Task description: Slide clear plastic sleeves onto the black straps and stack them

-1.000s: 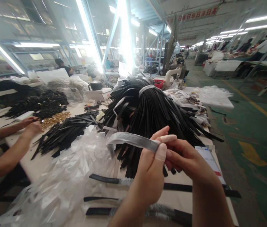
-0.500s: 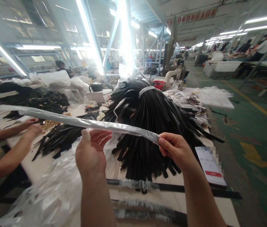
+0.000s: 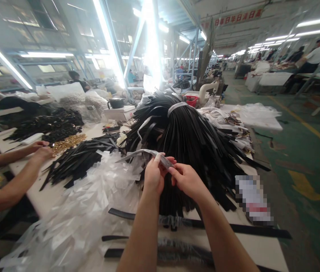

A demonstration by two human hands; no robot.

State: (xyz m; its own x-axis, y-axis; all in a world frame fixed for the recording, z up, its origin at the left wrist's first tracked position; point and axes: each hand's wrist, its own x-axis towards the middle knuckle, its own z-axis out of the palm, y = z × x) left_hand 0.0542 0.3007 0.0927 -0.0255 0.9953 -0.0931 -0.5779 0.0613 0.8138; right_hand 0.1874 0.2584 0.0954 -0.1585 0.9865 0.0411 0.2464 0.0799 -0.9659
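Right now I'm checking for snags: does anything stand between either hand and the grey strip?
Nothing visible does. The right hand pinches the grey strip near its end, and the left hand has it between thumb and fingers. The bundle of black straps lies beyond both hands, not between.

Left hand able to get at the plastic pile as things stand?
Probably yes: the plastic pile lies to the left of the left hand, nothing visible blocking. That hand has the grey strip, so letting go first seems likely.
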